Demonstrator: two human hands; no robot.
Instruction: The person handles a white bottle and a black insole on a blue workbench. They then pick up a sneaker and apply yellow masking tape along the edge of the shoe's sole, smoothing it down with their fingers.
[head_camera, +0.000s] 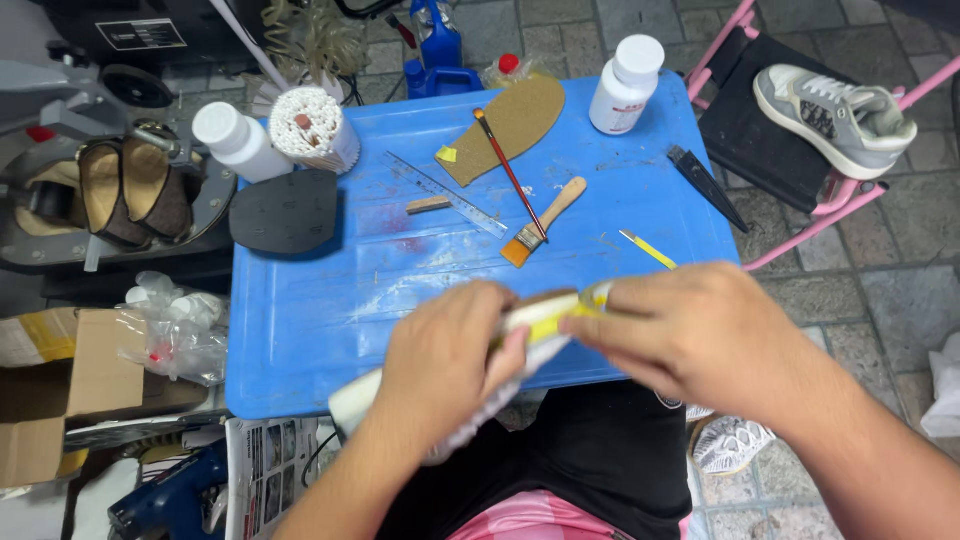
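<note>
Blue table (300, 330): two bottles (626, 84), two brushes (545, 222).

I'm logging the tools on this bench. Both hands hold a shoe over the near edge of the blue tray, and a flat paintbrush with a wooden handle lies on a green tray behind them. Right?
Not quite: the tray is blue, not green, as the head view shows. The rest stands: the left hand and right hand hold the shoe over its near edge, and the flat paintbrush with a wooden handle lies on it behind them.

Blue plastic table (300, 340), cork insole (515, 125), brush (545, 222), ruler (447, 194), white bottle (626, 84)
</note>
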